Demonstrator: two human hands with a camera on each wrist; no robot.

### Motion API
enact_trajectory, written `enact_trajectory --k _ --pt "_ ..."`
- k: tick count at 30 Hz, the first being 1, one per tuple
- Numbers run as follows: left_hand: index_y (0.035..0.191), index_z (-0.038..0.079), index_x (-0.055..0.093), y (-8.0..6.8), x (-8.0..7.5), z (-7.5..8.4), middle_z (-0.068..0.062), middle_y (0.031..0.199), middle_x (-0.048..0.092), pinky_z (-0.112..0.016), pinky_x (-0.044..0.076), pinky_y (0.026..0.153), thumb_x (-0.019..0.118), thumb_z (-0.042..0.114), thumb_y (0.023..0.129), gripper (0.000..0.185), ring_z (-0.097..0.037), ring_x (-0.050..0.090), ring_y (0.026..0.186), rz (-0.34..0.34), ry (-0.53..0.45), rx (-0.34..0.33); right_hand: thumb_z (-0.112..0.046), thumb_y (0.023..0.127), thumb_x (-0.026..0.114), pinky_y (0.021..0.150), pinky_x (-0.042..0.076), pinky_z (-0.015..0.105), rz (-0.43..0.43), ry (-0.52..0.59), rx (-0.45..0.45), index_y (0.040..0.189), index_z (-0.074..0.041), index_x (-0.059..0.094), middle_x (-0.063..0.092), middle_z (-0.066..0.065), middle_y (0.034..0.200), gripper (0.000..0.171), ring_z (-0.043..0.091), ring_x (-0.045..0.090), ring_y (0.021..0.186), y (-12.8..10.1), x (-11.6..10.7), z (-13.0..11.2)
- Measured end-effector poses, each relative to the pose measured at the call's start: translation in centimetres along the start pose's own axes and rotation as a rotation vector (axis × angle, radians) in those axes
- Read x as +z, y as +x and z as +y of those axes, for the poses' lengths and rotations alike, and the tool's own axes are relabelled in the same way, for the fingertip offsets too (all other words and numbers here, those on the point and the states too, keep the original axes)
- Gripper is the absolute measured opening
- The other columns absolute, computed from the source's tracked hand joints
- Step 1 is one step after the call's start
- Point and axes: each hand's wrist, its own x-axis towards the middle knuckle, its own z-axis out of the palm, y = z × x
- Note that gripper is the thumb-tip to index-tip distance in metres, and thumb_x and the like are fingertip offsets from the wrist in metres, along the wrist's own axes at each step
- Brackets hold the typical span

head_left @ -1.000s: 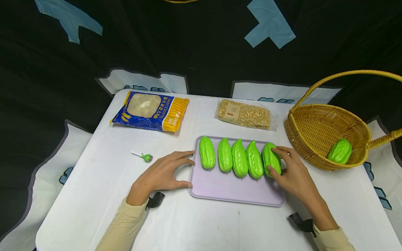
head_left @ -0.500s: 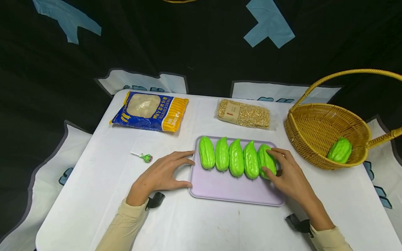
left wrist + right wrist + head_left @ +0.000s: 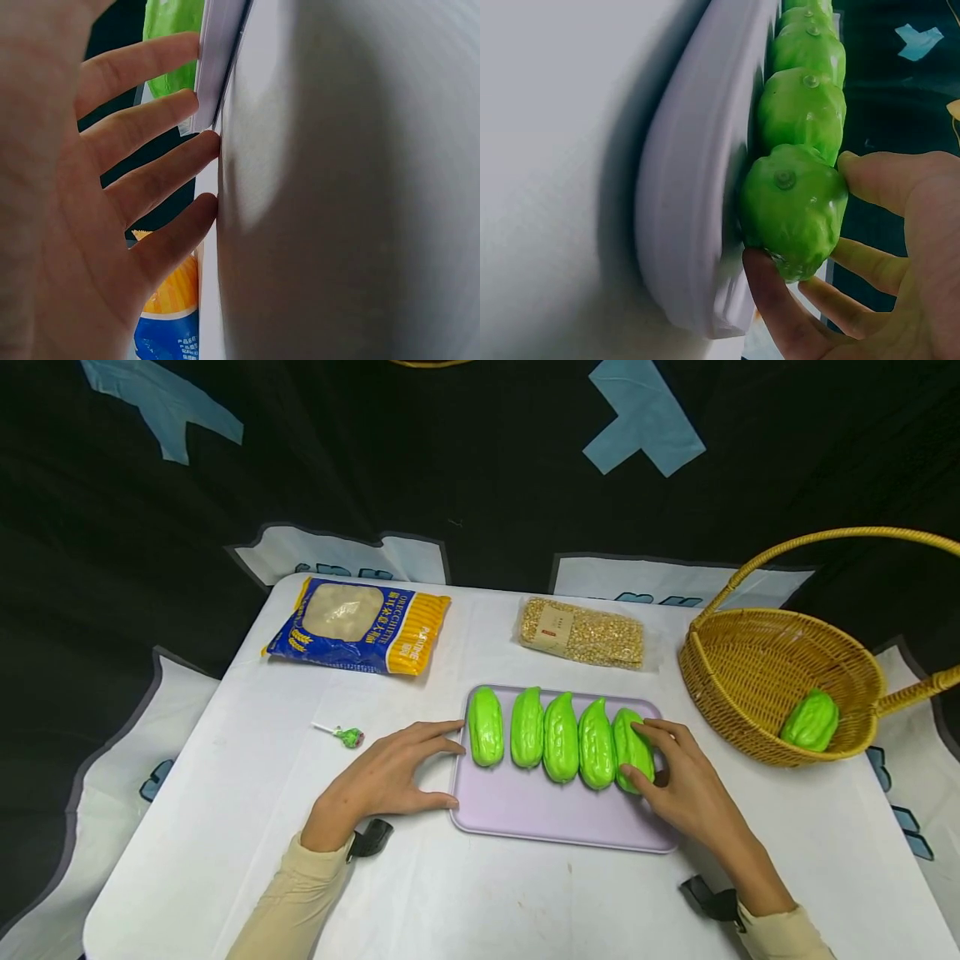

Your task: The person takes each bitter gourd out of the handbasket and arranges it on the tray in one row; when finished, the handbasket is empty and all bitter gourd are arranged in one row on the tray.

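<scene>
Several bright green, ridged bitter melons, glossy like models, lie side by side on a lilac tray point(image 3: 555, 818). My right hand point(image 3: 690, 781) holds the rightmost bitter melon point(image 3: 632, 752) from its right side. In the right wrist view, the thumb is on one side of that bitter melon point(image 3: 795, 214) and the fingers on the other; it stays on the tray and touches its neighbour. My left hand point(image 3: 382, 777) rests at the tray's left edge, thumb and fingers spread. In the left wrist view, fingertips point(image 3: 187, 45) touch the tray's side point(image 3: 217, 60). The leftmost bitter melon point(image 3: 486, 727) lies slightly apart from the others.
A wicker basket point(image 3: 712, 710) with a tall handle stands at the right, one bitter melon point(image 3: 812, 720) inside. Behind the tray lie a blue and yellow pasta bag point(image 3: 352, 622) and a clear grain packet point(image 3: 581, 633). A lollipop point(image 3: 348, 737) lies left of the tray.
My right hand has moved left with the rightmost bitter melon, and the row beside it has shifted left. The leftmost one has moved slightly left too. My left hand has stayed at the tray's edge.
</scene>
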Motion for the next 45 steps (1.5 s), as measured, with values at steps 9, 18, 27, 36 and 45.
enact_trajectory --k 9,18,27,36,45 --pt "0.132 0.030 0.064 0.0 0.0 0.1 0.010 0.160 0.038 -0.039 0.038 0.117 0.071 0.074 0.077 0.071 -0.013 0.038 0.145 0.004 -0.004 0.006 -0.034 0.089 0.079 0.094 0.050 0.063 -0.010 -0.020 0.031 0.144 -0.004 0.052 0.046 0.022 0.145 0.068 0.043 0.056 0.121 -0.4 -0.4 0.3" --pt "0.132 0.029 0.064 0.0 0.0 0.1 0.011 0.160 0.038 -0.040 0.038 0.117 0.071 0.074 0.077 0.071 -0.013 0.038 0.145 0.005 0.003 0.005 -0.027 0.091 0.077 0.077 0.061 0.053 0.027 0.013 -0.001 0.144 -0.007 0.052 0.049 0.018 0.141 0.061 0.038 0.069 0.096 -0.6 -2.5 0.8" --pt "0.132 0.029 0.064 0.0 0.1 0.2 0.010 0.160 0.038 -0.040 0.038 0.117 0.072 0.073 0.077 0.071 -0.013 0.039 0.144 0.014 0.000 0.009 -0.024 0.091 0.078 0.075 0.058 0.034 0.148 -0.025 0.036 0.141 -0.009 0.057 0.056 0.016 0.135 0.057 0.035 0.063 0.105 -0.6 -5.9 1.5" --pt "0.132 0.029 0.064 0.1 0.0 0.2 0.010 0.160 0.038 -0.042 0.038 0.117 0.073 0.073 0.077 0.071 -0.015 0.039 0.145 0.007 0.004 0.001 -0.027 0.093 0.075 0.078 0.048 0.030 0.193 -0.057 0.157 0.141 -0.003 0.054 0.055 0.025 0.129 0.058 0.042 0.055 0.111 -0.9 -8.6 2.5" --pt "0.133 0.029 0.064 0.1 -0.1 0.2 0.010 0.160 0.038 -0.042 0.038 0.117 0.074 0.071 0.077 0.071 -0.015 0.038 0.145 0.001 0.005 -0.003 -0.030 0.095 0.070 0.066 0.043 0.014 0.222 -0.132 0.229 0.142 0.000 0.053 0.053 0.028 0.126 0.058 0.043 0.057 0.104 -0.3 -11.2 4.5"
